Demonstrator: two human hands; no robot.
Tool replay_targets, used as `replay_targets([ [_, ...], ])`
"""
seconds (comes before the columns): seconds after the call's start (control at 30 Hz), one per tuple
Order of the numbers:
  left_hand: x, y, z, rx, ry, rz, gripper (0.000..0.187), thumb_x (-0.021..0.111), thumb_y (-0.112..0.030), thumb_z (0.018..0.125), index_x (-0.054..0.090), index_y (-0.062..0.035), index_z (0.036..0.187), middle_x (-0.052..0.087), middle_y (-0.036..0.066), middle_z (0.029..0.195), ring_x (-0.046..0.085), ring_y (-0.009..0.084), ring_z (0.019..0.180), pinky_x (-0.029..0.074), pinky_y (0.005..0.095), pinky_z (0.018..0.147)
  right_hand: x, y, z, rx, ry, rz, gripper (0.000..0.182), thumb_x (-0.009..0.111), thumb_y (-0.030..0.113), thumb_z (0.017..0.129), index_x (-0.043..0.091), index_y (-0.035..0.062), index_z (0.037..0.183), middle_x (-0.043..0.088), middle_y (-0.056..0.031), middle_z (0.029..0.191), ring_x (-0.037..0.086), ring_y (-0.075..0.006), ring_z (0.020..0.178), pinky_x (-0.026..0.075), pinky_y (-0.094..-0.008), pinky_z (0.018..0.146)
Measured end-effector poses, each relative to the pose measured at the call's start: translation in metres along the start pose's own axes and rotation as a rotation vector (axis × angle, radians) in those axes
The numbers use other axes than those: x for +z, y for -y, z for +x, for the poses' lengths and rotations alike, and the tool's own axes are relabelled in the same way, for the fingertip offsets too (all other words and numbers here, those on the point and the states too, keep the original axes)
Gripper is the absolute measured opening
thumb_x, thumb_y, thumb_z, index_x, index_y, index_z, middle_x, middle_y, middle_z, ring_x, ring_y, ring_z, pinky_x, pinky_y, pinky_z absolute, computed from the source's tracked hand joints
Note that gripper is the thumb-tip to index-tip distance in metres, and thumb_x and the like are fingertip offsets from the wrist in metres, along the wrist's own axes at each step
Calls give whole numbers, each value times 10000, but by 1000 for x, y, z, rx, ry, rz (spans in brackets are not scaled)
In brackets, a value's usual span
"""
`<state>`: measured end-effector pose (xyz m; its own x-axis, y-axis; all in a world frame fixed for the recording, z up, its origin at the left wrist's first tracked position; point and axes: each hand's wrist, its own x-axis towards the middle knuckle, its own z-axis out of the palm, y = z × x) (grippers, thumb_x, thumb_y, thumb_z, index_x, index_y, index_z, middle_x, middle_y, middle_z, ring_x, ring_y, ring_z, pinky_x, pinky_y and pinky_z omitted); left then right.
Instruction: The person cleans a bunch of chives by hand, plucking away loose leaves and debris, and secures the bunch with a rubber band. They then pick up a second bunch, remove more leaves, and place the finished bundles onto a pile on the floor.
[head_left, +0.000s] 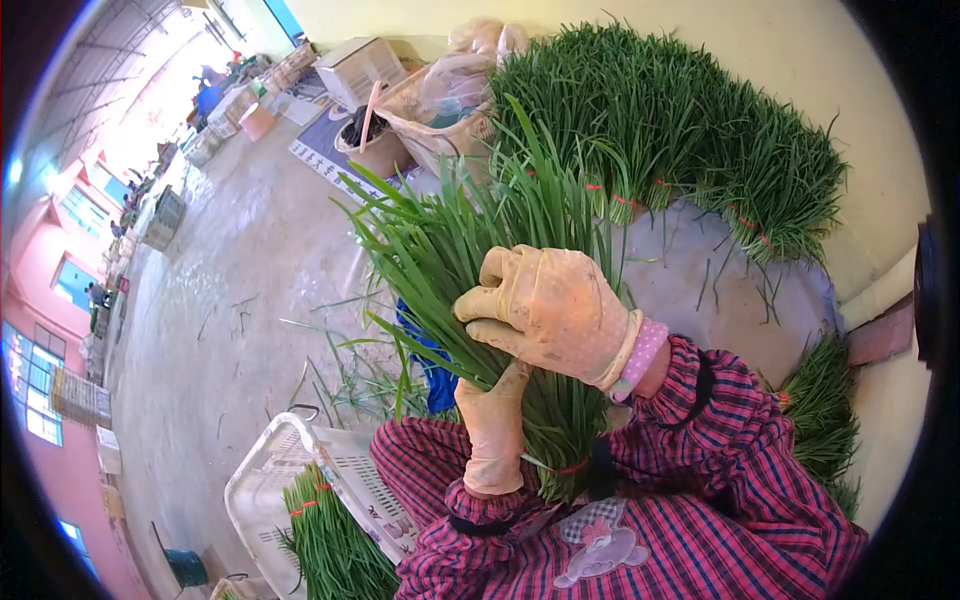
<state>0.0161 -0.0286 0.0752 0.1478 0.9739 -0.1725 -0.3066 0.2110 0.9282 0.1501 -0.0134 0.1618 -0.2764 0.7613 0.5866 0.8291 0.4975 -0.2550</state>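
Observation:
Upright in front of my lap is a thick bundle of chives point(440, 240), its leaves fanning up and to the left. A red band point(572, 467) circles its lower end. My left hand point(492, 425), in a pale rubber glove, grips the bundle from the left side; its fingers are mostly hidden behind the leaves. Across the front of the bundle lies my right hand point(550, 310), gloved too, with its fingers curled around the leaves. A pink dotted cuff shows at that wrist.
Many banded chive bundles point(660, 110) stand along the wall. A white plastic basket point(270, 470) with a chive bundle point(335, 540) sits at lower left. More chives point(825, 420) lie at right. A bucket point(378, 150) and a sack point(430, 115) stand ahead; loose leaves litter the floor point(220, 330).

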Motion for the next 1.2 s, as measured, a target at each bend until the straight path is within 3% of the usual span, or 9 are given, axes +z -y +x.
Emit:
replay_targets([
  [0.17, 1, 4, -2, 17, 7, -76, 405, 720, 4, 829, 581, -3, 1210, 620, 25, 1147, 589, 122, 1000, 486, 288, 885, 1, 4, -3, 30, -59, 109, 78, 651, 197, 792, 630, 123, 803, 553, -65, 819, 597, -266, 769, 486, -373, 655],
  [0.23, 0, 2, -5, 22, 1, -94, 404, 724, 4, 826, 585, -3, 1206, 623, 24, 1140, 590, 122, 996, 487, 286, 881, 2, 9, -6, 229, -83, 404, 77, 663, 168, 773, 662, 99, 808, 586, -75, 824, 610, -278, 765, 492, -344, 659],
  [0.4, 1, -5, -14, 31, 16, -19, 337, 715, 14, 830, 615, -2, 1152, 656, 26, 1059, 605, 113, 921, 497, 277, 846, -3, 9, -3, 508, -294, 835, 89, 698, 113, 822, 685, 65, 897, 567, -21, 799, 559, -101, 723, 461, -256, 656],
  [0.57, 8, -6, -19, 25, 35, -39, 298, 705, 37, 827, 636, 8, 1115, 666, 36, 1042, 615, 112, 885, 501, 265, 813, -33, 18, 10, 413, -263, 627, 188, 724, 128, 798, 689, 92, 979, 540, -27, 790, 567, -134, 704, 467, -278, 639],
  [0.67, 13, -8, -23, 50, 71, -31, 308, 696, 48, 826, 633, 9, 1125, 665, 42, 1056, 613, 110, 895, 499, 265, 821, -37, 12, 20, 261, -273, 396, 186, 728, 168, 785, 686, 108, 956, 579, -61, 829, 607, -240, 730, 495, -330, 648],
  [0.83, 16, -13, -26, 62, 94, -11, 318, 692, 59, 820, 632, 13, 1129, 665, 45, 1060, 612, 113, 901, 498, 264, 831, -49, -7, 25, 52, -254, 321, 89, 696, 157, 810, 663, 104, 874, 589, -61, 841, 616, -255, 736, 502, -341, 654],
  [0.97, 9, -7, -22, 46, 73, -43, 326, 708, 51, 810, 631, 19, 1125, 665, 43, 1057, 613, 118, 902, 496, 268, 843, -82, -20, 32, -98, -248, 70, 77, 698, 139, 829, 665, 72, 850, 595, -54, 813, 614, -195, 732, 490, -304, 657],
  [1.1, -5, -33, -13, 160, 17, -16, 397, 653, -58, 863, 554, 1, 1243, 623, 73, 1148, 597, 177, 978, 494, 313, 854, -98, -47, 20, 91, -547, 405, 185, 624, 155, 921, 649, 43, 1066, 651, -44, 1027, 605, -123, 823, 504, -253, 746],
  [1.2, -29, -53, 5, 135, -103, -159, 432, 619, -170, 906, 514, -6, 1291, 599, 92, 1199, 594, 213, 1029, 505, 351, 880, -94, -42, -16, 435, -669, 568, 279, 589, 162, 954, 601, 18, 1192, 627, -38, 1104, 569, -121, 1040, 463, -259, 911],
])
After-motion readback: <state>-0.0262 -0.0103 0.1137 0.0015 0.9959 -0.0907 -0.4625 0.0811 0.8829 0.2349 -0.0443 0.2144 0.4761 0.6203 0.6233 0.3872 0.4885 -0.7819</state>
